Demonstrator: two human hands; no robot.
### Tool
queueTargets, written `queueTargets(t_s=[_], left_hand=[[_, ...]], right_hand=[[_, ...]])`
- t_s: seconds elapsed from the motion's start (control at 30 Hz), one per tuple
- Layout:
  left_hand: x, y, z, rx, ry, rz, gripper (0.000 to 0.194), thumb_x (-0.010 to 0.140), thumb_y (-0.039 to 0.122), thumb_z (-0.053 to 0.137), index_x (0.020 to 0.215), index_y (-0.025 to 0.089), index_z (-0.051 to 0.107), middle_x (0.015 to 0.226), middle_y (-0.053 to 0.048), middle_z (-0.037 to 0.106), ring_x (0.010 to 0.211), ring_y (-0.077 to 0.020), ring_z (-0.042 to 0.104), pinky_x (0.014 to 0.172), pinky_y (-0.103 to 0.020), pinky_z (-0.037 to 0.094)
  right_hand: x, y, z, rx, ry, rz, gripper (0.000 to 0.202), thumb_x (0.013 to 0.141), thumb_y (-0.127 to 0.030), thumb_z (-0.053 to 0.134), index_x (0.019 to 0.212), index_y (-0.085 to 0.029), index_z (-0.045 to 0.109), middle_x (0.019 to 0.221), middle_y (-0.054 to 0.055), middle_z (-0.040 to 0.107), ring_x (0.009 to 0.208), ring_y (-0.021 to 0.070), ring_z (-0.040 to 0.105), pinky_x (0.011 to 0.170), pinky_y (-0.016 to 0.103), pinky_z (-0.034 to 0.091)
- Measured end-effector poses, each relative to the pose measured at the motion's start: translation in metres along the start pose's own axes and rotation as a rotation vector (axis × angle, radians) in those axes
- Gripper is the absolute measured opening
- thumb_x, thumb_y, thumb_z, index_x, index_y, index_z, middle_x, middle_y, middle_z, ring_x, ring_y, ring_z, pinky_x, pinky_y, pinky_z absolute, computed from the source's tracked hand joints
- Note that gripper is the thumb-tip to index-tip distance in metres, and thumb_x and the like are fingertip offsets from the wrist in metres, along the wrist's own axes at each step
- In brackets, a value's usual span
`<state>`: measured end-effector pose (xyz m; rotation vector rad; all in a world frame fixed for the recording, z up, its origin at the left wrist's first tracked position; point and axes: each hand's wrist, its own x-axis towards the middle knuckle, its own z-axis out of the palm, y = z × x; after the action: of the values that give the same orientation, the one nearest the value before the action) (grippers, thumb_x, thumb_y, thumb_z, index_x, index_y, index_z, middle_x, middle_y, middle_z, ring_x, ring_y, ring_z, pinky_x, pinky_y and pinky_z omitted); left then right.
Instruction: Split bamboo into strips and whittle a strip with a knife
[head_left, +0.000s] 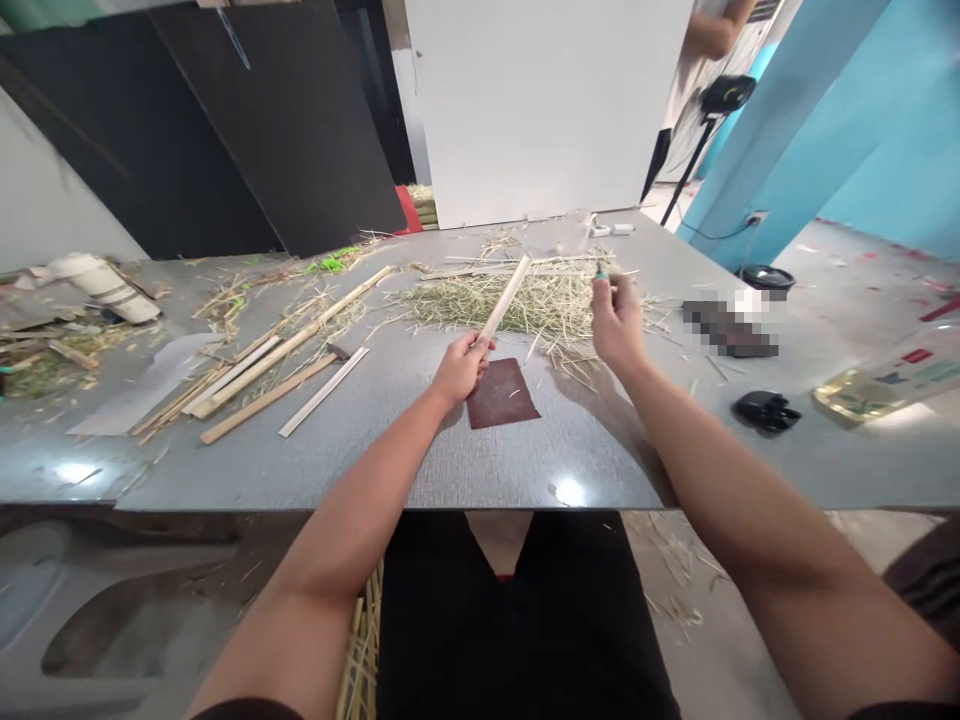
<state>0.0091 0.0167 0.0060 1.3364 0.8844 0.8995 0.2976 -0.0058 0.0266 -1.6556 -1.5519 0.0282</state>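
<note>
My left hand (457, 370) is closed around the lower end of a flat, pale bamboo strip (507, 293), which points up and away over the table. My right hand (619, 325) is raised to the right of it, fingers closed on a small object with a green part (601, 272); most of that object is hidden, so its kind is unclear. Below the strip, beside my left hand, lies a dark brown square sheet (504, 394). A heap of thin bamboo shavings (450, 304) spreads behind both hands.
To the left lie long bamboo poles (300, 340), a hammer (270, 398), a pale strip (324, 392) and a white sheet (154, 385). On the right are a black object (766, 411) and a clear bottle of yellow liquid (892, 375). A person (694, 65) stands beyond, near a fan (726, 95).
</note>
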Motion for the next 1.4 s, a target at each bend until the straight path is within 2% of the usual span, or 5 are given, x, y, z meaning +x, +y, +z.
queueTargets(t_s=[0.1, 0.2, 0.83, 1.1, 1.4], left_hand=[[-0.006, 0.003, 0.005, 0.008, -0.042, -0.024, 0.029, 0.111, 0.047, 0.054, 0.096, 0.022, 0.053, 0.061, 0.009, 0.032, 0.045, -0.0031, 0.026, 0.046, -0.019, 0.021], [-0.011, 0.006, 0.01, 0.037, -0.027, 0.041, 0.032, 0.11, 0.049, 0.055, 0.097, 0.021, 0.055, 0.061, 0.008, 0.034, 0.047, -0.0029, 0.029, 0.048, -0.019, 0.023], [-0.013, -0.004, 0.015, 0.185, -0.025, 0.14, 0.044, 0.108, 0.062, 0.056, 0.096, 0.02, 0.057, 0.062, 0.006, 0.041, 0.051, -0.005, 0.035, 0.053, -0.022, 0.028], [-0.018, 0.006, 0.02, 0.201, -0.038, 0.12, 0.04, 0.111, 0.055, 0.052, 0.093, 0.019, 0.058, 0.061, 0.007, 0.04, 0.049, -0.0039, 0.034, 0.051, -0.021, 0.027], [-0.025, 0.01, 0.023, 0.129, -0.167, 0.003, 0.038, 0.112, 0.049, 0.053, 0.09, 0.019, 0.056, 0.06, 0.008, 0.036, 0.047, -0.0024, 0.029, 0.049, -0.02, 0.024]], right_hand=[[-0.013, -0.022, 0.0, 0.002, -0.166, 0.075, 0.088, 0.104, -0.096, 0.023, 0.119, -0.02, 0.064, 0.095, 0.01, 0.068, 0.076, 0.0156, 0.052, 0.072, 0.03, 0.036], [-0.026, -0.042, 0.007, -0.132, -0.284, 0.012, 0.074, 0.106, -0.09, 0.036, 0.112, -0.021, 0.063, 0.095, 0.009, 0.072, 0.078, 0.0168, 0.055, 0.074, 0.029, 0.031], [-0.039, -0.054, 0.019, -0.319, -0.368, -0.066, 0.081, 0.106, -0.091, 0.029, 0.099, -0.019, 0.064, 0.089, 0.01, 0.069, 0.071, 0.0145, 0.047, 0.072, 0.029, 0.023], [-0.018, -0.037, 0.011, -0.383, -0.285, -0.041, 0.089, 0.103, -0.096, 0.025, 0.098, -0.017, 0.066, 0.085, 0.011, 0.066, 0.069, 0.0127, 0.044, 0.072, 0.028, 0.027], [0.026, 0.039, -0.024, -0.317, -0.071, 0.377, 0.093, 0.1, -0.099, 0.026, 0.093, -0.017, 0.067, 0.087, 0.016, 0.066, 0.074, 0.0173, 0.05, 0.075, 0.032, 0.037]])
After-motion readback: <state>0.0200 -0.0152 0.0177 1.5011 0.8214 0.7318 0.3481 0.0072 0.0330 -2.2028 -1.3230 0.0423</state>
